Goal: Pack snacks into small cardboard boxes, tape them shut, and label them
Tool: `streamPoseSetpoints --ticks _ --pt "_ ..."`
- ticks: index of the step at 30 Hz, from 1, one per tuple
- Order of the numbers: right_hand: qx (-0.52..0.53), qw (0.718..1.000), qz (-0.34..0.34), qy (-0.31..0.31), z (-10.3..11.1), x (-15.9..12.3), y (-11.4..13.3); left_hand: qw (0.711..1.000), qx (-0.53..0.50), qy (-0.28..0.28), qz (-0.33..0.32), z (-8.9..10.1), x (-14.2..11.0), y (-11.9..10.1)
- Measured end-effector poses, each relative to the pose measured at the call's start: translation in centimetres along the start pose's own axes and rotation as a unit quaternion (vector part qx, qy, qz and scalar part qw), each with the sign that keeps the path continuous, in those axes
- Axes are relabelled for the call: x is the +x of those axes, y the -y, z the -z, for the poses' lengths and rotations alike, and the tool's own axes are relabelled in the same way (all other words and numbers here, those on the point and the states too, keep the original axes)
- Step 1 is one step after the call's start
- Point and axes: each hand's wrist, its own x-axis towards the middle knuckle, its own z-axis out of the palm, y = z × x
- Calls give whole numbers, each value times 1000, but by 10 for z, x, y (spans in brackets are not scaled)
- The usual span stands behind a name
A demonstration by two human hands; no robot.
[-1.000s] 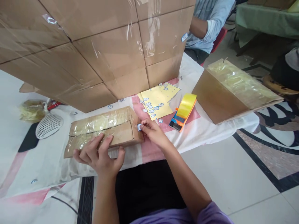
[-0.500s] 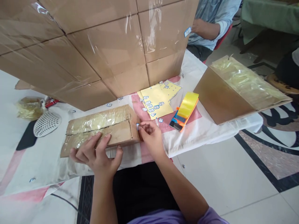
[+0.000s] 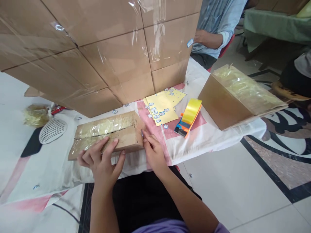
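Note:
A cardboard box with clear yellowish tape along its top lies near the front edge of the table. My left hand rests on its near side, fingers spread over the top and thumb along the front. At the box's right end, my right hand has its fingers stretched out, with the fingertips against the end face. A small blue-edged sticker shows at those fingertips, mostly seen edge-on. Beyond my right hand are yellow sheets bearing several small stickers, and a tape dispenser with yellow tape.
A tall stack of taped cartons stands along the back. Another carton sits at the table's right end. A white perforated piece lies left, beside crumpled tape. Another person's hand is behind the stack.
My right hand's curled fingers have straightened and now press against the box's end, where the sticker is. My left hand stays on the box. The view has shifted slightly.

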Motion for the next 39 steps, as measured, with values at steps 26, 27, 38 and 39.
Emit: streamPoseSetpoints --ticks 26,27,38,39 --pt "-103 992 21 72 18 -27 -6 999 -2 -47 -1 -6 0 1" --pt "-113 990 24 80 19 -24 -6 999 -3 -48 1 -7 0 1" --pt "-230 954 101 165 42 30 26 996 -4 -86 -9 -8 -1 3" --pt "-243 938 112 220 39 31 28 996 -12 -90 -17 -8 -2 7"
